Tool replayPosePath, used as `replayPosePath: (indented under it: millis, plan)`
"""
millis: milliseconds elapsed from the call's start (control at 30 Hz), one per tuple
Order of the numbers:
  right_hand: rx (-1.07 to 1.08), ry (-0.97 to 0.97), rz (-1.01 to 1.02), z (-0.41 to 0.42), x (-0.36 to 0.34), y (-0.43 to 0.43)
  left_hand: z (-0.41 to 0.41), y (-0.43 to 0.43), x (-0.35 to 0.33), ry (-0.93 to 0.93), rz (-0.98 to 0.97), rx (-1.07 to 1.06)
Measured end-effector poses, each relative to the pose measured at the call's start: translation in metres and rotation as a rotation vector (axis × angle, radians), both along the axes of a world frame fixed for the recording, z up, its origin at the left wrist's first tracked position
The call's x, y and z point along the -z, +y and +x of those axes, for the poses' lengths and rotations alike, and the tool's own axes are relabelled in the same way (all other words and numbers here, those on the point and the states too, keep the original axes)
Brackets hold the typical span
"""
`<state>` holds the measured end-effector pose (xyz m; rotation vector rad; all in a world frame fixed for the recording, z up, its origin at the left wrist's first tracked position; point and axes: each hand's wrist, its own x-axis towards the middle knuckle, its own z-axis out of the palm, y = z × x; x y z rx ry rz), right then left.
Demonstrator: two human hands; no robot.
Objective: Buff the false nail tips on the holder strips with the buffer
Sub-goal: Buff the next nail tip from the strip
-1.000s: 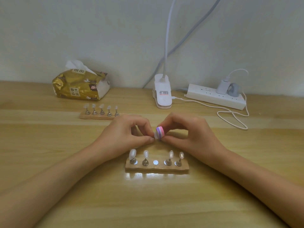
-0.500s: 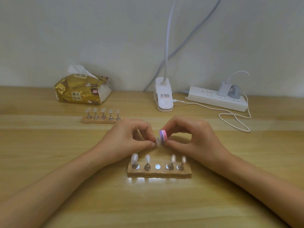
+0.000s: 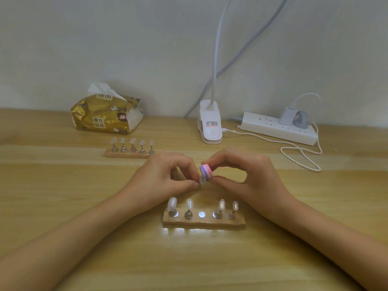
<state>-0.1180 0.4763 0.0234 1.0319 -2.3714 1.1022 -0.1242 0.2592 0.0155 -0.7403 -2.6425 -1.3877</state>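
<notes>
We find the right hand (image 3: 249,177) clamped on the buffer (image 3: 205,172), a small block banded pink and purple, pinched between thumb and forefinger with its end face turned toward the other hand. The left hand (image 3: 165,177) pinches a single nail tip (image 3: 202,181) between thumb and forefinger, and the tip sits against the lower edge of the buffer. We judge that the tip is held in the fingers so that it can be braced against the rubbing, which a stand would resist less firmly. The held tip is pale and translucent, mostly hidden by the fingertips, so we cannot assess its finish. Both hands hover over the middle of the tabletop (image 3: 63,206), just behind the near holder strip (image 3: 203,222). That wooden strip carries four clear tips upright on metal stands, two to each side. Its centre disc (image 3: 201,214) stands bare, and we judge that the held tip belongs there. These four tips look glossy, catching the light. The far holder strip (image 3: 130,154) lies well back and left of centre with five tips, whiter in look, though too small to grade. Along the far edge stand a gold tissue pack (image 3: 107,116) at the left, a lamp clip (image 3: 210,127) at centre and a power strip (image 3: 279,128) at the right.
</notes>
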Motion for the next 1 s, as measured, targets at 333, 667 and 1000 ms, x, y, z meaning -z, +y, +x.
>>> replayPosePath:
  millis: [333,667,1000]
  plan:
    - [0.015,-0.032,-0.006,-0.0011,0.0001,0.0003,0.0006,0.0004,0.0002,0.015,-0.006,-0.008]
    - [0.012,0.051,-0.003,-0.0019,0.0015,-0.0025,0.0014,0.0012,-0.0012,0.026,-0.011,-0.024]
    - [0.031,-0.078,-0.021,-0.0019,-0.0004,-0.0014,0.0017,0.0018,-0.0008,0.016,-0.013,-0.018]
